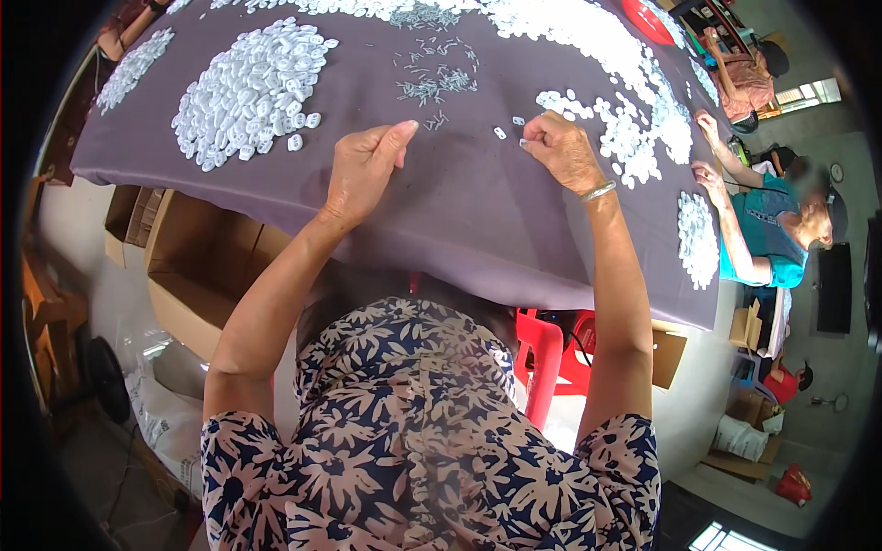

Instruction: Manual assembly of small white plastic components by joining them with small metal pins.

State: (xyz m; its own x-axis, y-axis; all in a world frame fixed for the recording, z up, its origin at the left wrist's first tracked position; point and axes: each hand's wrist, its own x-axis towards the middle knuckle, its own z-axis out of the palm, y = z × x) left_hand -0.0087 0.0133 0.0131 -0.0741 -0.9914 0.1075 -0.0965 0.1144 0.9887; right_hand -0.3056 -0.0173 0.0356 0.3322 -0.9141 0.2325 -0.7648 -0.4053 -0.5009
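Observation:
My left hand (367, 170) is closed above the table, with thumb and forefinger pressed together; whatever lies between them is too small to make out. Opposite it, my right hand (562, 154) is curled in a pinch, and a pale spot at its fingertips could be a nail or a small piece. Just left of the right hand lie two small white plastic pieces (500, 132) with dark openings. Thin grey metal pins (439, 87) are scattered beyond and between my hands. A heap of similar white pieces (243, 96) sits to the left.
More white pieces (634, 138) spread across the right and far side of the purple-grey tablecloth (441, 220). A red basin (648, 22) stands far right. Co-workers, one in a teal shirt (767, 225), sit along the right. A cardboard box (197, 308) and red chair (544, 363) are below.

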